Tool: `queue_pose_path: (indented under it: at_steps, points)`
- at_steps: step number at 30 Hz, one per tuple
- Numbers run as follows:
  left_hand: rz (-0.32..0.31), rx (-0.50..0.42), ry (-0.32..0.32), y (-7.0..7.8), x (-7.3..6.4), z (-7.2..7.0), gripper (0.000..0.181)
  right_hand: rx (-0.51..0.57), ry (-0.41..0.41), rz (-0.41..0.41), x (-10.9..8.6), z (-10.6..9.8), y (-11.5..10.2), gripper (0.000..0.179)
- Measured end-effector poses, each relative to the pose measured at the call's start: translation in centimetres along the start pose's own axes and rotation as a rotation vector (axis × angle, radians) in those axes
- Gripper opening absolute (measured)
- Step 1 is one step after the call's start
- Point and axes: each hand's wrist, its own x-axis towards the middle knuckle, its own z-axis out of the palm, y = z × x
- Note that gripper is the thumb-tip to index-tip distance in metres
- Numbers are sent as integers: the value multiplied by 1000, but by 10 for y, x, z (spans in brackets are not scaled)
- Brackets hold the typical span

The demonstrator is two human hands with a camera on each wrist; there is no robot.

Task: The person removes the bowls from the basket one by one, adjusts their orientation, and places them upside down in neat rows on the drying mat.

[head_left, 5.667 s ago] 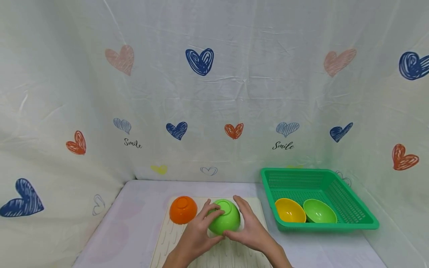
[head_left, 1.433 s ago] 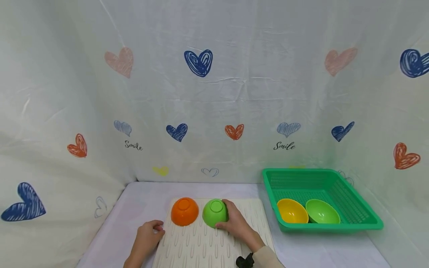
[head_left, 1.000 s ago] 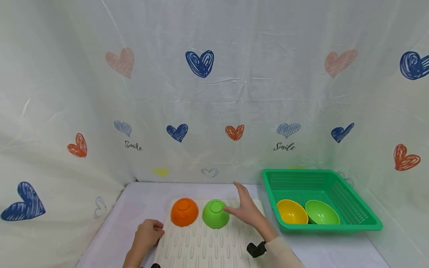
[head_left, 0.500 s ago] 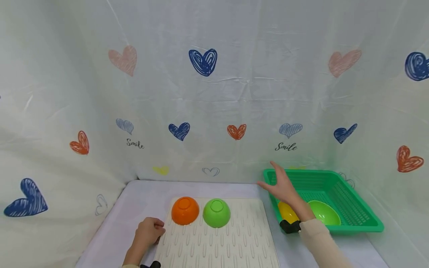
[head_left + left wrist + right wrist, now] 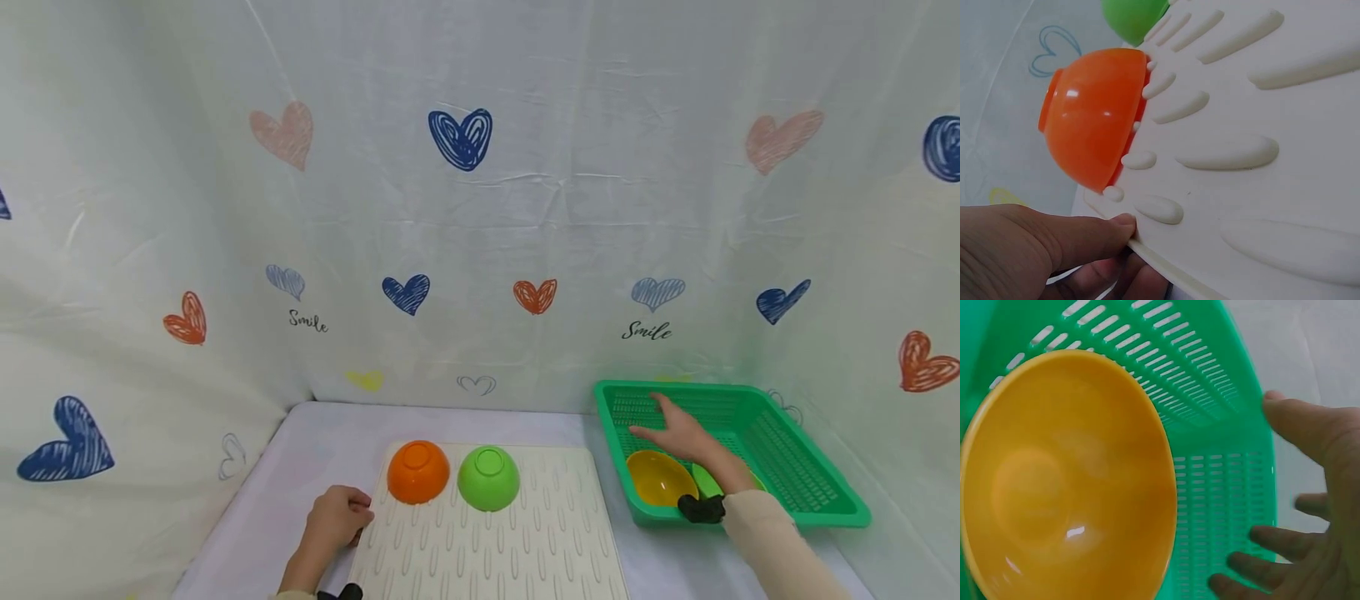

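Note:
My left hand (image 5: 335,518) pinches the left edge of a cream ridged drying mat (image 5: 555,533); in the left wrist view the thumb (image 5: 1094,240) lies on top and the fingers curl under. Upside down on the mat sit an orange bowl (image 5: 417,472) and, to its right, a green bowl (image 5: 488,478). My right hand (image 5: 678,433), empty with fingers spread, is over the green basket (image 5: 817,479). Just by it, a yellow bowl (image 5: 1079,481) leans in the basket with its mouth up. A second green bowl (image 5: 705,481) beside it is mostly hidden by my right forearm.
A white cloth (image 5: 255,517) covers the table. White curtains (image 5: 555,208) printed with hearts rise behind and on both sides. The basket's raised rim (image 5: 832,521) stands to the right of the mat.
My right hand let go of the green bowl, left upside down beside the orange one, and moved right to over the basket. Earlier both hands held that bowl; the left then moved to the mat's edge.

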Motion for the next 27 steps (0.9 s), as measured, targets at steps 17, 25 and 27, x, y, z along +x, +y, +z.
queue_pose_path:
  at_steps: [17,25,27]
  points:
    - [-46,-27,-12,-2,1,3,13,31,-293,3,-1,-6,10,41]
    - [-48,-19,-10,-1,0,1,12,40,-309,-26,-1,-2,14,24]
    - [-50,-15,-7,0,0,1,11,51,-310,-26,-1,-1,14,23]
